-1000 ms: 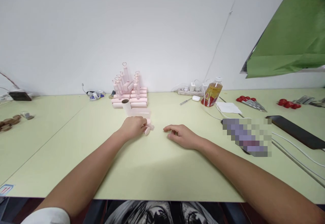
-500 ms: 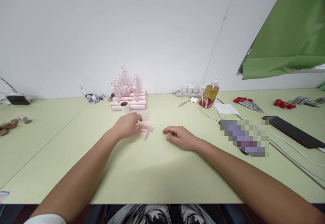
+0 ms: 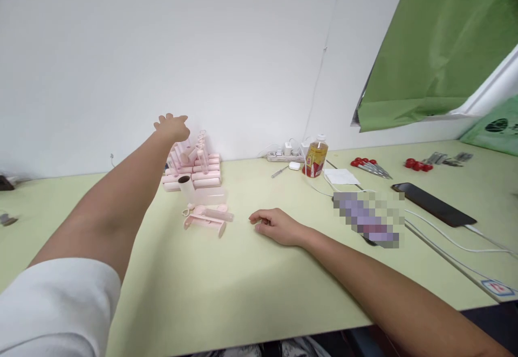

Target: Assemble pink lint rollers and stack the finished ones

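My left hand (image 3: 173, 127) is stretched far forward over the top of a pile of pink lint rollers (image 3: 195, 165) stacked against the wall; its fingers are spread and I see nothing in them. A loose pink roller handle (image 3: 207, 219) lies on the pale green table (image 3: 251, 281) in front of the pile, with a paper roll (image 3: 186, 186) standing just behind it. My right hand (image 3: 275, 226) rests on the table to the right of that handle, fingers loosely curled, holding nothing.
At the back right stand a power strip (image 3: 283, 156), a bottle of amber drink (image 3: 315, 156) and white paper (image 3: 340, 176). Red-handled tools (image 3: 370, 167), a black phone (image 3: 433, 204) with white cables and a green sheet (image 3: 429, 49) are further right.
My left hand let go of the pink handle on the table and reached up and forward to the pile's top. The view swung left. My right hand stayed put.
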Tool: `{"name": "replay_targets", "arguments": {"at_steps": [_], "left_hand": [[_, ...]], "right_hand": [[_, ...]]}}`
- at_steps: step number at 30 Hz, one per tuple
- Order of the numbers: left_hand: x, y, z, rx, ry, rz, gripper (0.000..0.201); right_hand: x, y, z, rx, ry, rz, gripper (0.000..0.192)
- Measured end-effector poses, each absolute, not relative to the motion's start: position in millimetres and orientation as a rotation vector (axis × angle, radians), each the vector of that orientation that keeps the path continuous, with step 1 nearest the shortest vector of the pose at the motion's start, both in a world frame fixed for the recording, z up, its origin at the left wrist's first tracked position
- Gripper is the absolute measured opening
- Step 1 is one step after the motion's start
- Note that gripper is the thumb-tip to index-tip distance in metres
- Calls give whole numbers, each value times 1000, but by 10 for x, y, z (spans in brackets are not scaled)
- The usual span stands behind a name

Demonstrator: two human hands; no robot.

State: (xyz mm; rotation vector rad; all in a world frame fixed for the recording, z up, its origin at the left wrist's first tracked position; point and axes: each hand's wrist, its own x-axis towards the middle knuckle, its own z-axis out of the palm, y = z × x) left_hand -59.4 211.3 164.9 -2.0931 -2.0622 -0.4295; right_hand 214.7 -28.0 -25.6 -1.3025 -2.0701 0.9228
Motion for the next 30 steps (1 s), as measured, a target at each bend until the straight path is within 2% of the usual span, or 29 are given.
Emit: {"name": "replay_targets", "arguments": {"at_steps": [9, 16, 28, 30], "left_hand": [[-635, 2592, 1503, -2030, -2226, -413, 75], [-573, 2541, 1500, -1941, -2219, -318, 81], [-608, 2456, 1486, -1955, -2206, -417, 94], [-617, 2443, 1537, -1993, -2187, -467, 102]], "right_hand": [[2165, -271, -271, -1287, -2091, 929, 29], [2167, -259, -303, -1281, -2095, 929, 29], [2158, -278, -270, -1296, -2075, 966, 30], [2167, -269, -285, -1299, -2073, 963, 30]]}}
